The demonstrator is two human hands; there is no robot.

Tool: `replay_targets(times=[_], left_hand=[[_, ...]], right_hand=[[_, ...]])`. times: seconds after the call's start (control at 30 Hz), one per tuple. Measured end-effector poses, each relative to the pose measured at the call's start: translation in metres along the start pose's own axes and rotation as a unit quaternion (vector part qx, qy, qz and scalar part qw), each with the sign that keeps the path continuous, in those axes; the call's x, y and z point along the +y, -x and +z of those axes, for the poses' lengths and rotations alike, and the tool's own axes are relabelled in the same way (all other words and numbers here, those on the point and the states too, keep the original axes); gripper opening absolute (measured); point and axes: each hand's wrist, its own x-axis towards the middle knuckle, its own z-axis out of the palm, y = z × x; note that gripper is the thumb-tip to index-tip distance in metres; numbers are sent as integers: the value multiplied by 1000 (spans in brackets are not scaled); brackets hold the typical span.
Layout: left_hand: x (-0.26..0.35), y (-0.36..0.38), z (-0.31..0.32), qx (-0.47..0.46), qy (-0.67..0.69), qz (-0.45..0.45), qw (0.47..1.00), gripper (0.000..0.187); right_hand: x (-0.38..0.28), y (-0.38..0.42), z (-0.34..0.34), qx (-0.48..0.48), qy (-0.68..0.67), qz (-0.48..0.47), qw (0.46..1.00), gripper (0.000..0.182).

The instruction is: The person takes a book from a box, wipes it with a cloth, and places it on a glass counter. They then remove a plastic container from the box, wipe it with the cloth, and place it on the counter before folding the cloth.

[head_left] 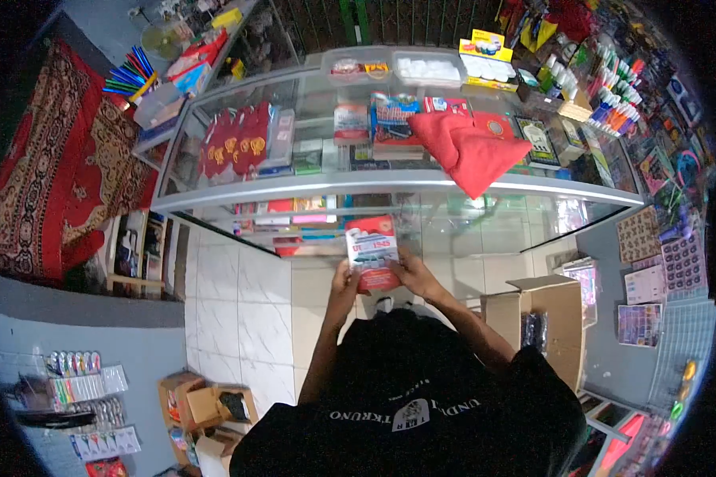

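Between both hands I hold a red and white book (372, 248), its printed cover facing up, in front of the glass display case. My left hand (345, 280) grips its lower left edge. On the lower right side, my right hand (412, 273) has its fingers closed around the edge. A folded red cloth (471, 151) lies on top of the glass case (398, 184), draped over its front metal rim. Under the glass are more books and boxes, among them a blue and red pack (395, 115).
Plastic tubs (428, 71) and a yellow box (485, 60) stand along the case's back edge. Many pens and markers (615, 87) crowd its right end. An open cardboard box (501, 326) is on my right, smaller cartons (207, 401) behind on my left. A patterned carpet (40, 175) hangs left.
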Motion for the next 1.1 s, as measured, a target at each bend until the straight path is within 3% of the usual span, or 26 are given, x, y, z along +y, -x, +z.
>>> replay_targets(times=[0.07, 0.1, 0.2, 0.23, 0.27, 0.3, 0.33, 0.43, 0.5, 0.63, 0.73, 0.83, 0.97, 1.07, 1.1], left_hand=[[-11, 7, -2, 12, -2, 64, 998, 29], [-8, 11, -1, 26, 3, 44, 999, 30], [-9, 12, -1, 51, -2, 46, 998, 32], [-7, 12, 1, 57, -8, 45, 997, 33], [-6, 12, 4, 62, -14, 45, 997, 33], [-8, 4, 4, 63, -106, 95, 988, 34], [-11, 3, 4, 56, -88, 80, 991, 34], [-6, 2, 15, 54, -77, 55, 994, 31], [-3, 0, 16, 68, -145, 54, 986, 30], [2, -2, 18, 73, -124, 36, 989, 27], [-1, -6, 11, 52, -86, 19, 995, 28], [-1, -16, -1, 45, -61, -2, 997, 30], [6, -53, -35, 51, -26, -23, 998, 32], [28, -93, -65, 40, -5, 16, 999, 29], [29, -112, -78, 44, 0, 19, 999, 28]], right_hand=[[62, -10, -11, -40, 137, -70, 987, 27], [21, -2, 4, -34, -29, 86, 995, 29], [18, -3, 7, -28, 44, 77, 996, 32], [14, -1, 10, -8, -77, 139, 987, 35], [14, 0, 10, 1, -86, 157, 984, 36], [13, 0, 8, 9, -93, 173, 980, 37], [13, -2, 6, 17, -100, 188, 977, 38], [17, -6, -1, 19, -1, 157, 987, 39], [20, -7, -4, 12, 1, 145, 989, 37], [15, -11, 0, 22, -50, 182, 982, 34], [22, -9, 4, 52, 45, 111, 991, 33], [59, -21, 1, 42, 65, 109, 991, 31], [39, -34, 6, -3, -75, 195, 978, 29], [68, -41, -6, -42, -12, 94, 995, 28], [79, -44, -14, -38, 77, 108, 990, 26]])
